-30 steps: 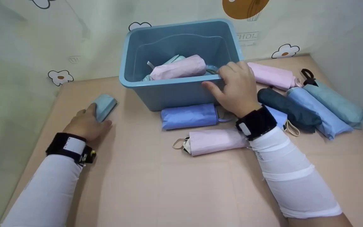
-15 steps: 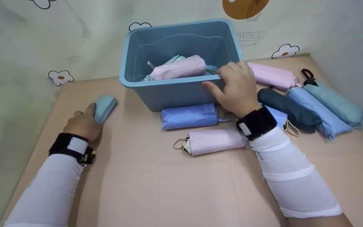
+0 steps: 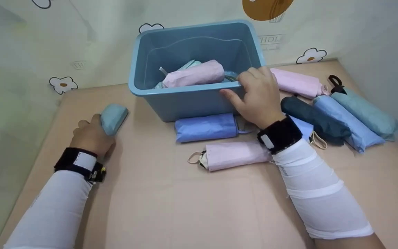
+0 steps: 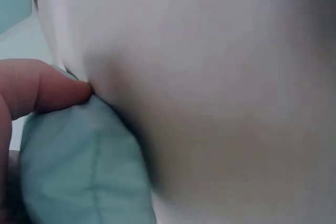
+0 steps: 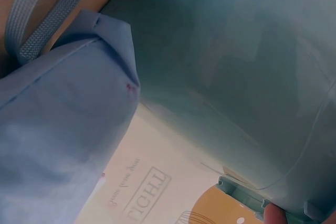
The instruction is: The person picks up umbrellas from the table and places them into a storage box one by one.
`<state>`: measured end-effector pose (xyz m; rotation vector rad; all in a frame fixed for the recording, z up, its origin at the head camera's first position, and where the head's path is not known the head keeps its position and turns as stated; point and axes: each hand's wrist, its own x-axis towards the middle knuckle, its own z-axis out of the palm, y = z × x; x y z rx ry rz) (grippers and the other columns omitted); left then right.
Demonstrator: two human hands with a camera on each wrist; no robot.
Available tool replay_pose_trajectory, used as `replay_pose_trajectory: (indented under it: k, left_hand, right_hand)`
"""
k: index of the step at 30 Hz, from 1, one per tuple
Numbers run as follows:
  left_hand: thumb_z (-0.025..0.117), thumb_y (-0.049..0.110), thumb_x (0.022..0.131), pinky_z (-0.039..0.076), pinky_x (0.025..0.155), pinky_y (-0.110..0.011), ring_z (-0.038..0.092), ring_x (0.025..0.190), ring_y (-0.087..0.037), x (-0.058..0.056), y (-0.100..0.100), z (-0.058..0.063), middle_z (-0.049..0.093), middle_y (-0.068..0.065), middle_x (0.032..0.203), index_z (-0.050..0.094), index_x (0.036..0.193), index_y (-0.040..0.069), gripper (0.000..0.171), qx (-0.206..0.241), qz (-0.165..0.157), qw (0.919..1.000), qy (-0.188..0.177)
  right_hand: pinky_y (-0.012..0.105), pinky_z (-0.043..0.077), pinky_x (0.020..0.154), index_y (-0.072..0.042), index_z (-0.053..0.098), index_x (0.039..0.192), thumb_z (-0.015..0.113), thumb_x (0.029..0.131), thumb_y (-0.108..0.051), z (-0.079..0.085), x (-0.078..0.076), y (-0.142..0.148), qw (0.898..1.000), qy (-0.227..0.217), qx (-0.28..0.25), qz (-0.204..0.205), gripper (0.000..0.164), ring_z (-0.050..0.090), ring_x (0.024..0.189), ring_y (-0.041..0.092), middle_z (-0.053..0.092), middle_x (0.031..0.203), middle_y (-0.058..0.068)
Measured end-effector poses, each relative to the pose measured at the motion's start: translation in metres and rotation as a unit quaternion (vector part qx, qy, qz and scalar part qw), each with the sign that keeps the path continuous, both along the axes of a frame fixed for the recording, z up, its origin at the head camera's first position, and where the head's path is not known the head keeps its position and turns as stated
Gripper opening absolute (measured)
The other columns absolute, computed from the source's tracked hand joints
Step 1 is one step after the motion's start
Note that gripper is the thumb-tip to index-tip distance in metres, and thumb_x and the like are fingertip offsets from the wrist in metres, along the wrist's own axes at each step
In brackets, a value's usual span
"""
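My left hand (image 3: 92, 136) grips a small teal folded umbrella (image 3: 113, 118) at the left of the table. In the left wrist view a fingertip presses on the umbrella's fabric (image 4: 89, 166); the rest of the grasp is mostly hidden. My right hand (image 3: 259, 97) holds the front right rim of a blue plastic bin (image 3: 188, 107), with the thumb outside and the fingers over the edge. Inside the bin lie a pale pink folded umbrella (image 3: 195, 74) and pale teal ones partly beneath it.
A blue folded umbrella (image 3: 206, 128) and a pale pink one (image 3: 237, 155) lie before the bin. To the right are a pink umbrella (image 3: 299, 83), a dark navy one (image 3: 314, 119), a light blue one (image 3: 347, 122) and a teal one (image 3: 366, 112). A patterned wall covering (image 3: 98, 45) stands behind.
My left thumb has drawn in from its spread position toward the teal umbrella, which has turned slightly. The right hand stays on the bin's rim.
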<state>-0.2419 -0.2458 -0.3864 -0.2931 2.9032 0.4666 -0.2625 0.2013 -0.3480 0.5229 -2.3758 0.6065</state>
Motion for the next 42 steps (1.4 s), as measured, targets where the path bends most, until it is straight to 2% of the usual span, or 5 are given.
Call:
replay_pose_trajectory:
  k: [9,17,27,35,42]
  left_hand:
    - [0.067,0.023,0.093,0.047,0.093,-0.075,0.049,0.118,-0.060,0.000,0.011,0.013,0.040,-0.043,0.136,0.017,0.166,0.000,0.091,0.030,0.006,0.9977,0.060]
    - [0.065,0.022,0.093,0.048,0.096,-0.072,0.053,0.117,-0.053,0.000,0.025,0.041,0.041,-0.037,0.141,0.018,0.168,0.007,0.090,0.093,0.028,0.9860,0.136]
    - [0.067,0.020,0.092,0.045,0.106,-0.071,0.050,0.128,-0.048,0.005,0.057,0.073,0.036,-0.033,0.152,0.018,0.168,0.008,0.091,0.159,0.002,0.9702,0.183]
    - [0.066,0.015,0.093,0.043,0.111,-0.068,0.046,0.136,-0.045,0.005,0.066,0.078,0.031,-0.029,0.159,0.020,0.167,0.006,0.088,0.222,-0.001,0.9570,0.187]
    - [0.065,0.020,0.095,0.045,0.111,-0.063,0.045,0.134,-0.039,0.011,0.072,0.076,0.031,-0.024,0.158,0.014,0.169,0.011,0.090,0.237,0.024,0.9435,0.231]
  right_hand:
    - [0.052,0.041,0.082,-0.003,0.063,0.087,0.065,0.096,-0.061,0.000,0.000,0.000,1.000,0.002,0.003,0.000,0.059,0.050,0.085,0.038,0.063,0.085,0.014]
    - [0.053,0.040,0.081,-0.003,0.063,0.086,0.065,0.096,-0.062,0.000,0.000,0.000,1.000,-0.003,0.003,-0.001,0.060,0.049,0.085,0.038,0.063,0.084,0.014]
    - [0.052,0.040,0.081,-0.003,0.062,0.084,0.066,0.095,-0.062,0.001,0.000,0.000,1.000,-0.005,-0.001,0.000,0.060,0.049,0.084,0.038,0.063,0.084,0.014]
    - [0.052,0.040,0.081,-0.003,0.061,0.083,0.066,0.095,-0.062,0.001,0.000,-0.001,1.000,-0.009,-0.004,0.000,0.060,0.048,0.084,0.038,0.062,0.082,0.014]
    - [0.052,0.040,0.082,-0.002,0.064,0.085,0.068,0.094,-0.061,0.001,0.000,-0.001,1.000,-0.014,-0.009,0.000,0.060,0.049,0.085,0.039,0.063,0.084,0.015]
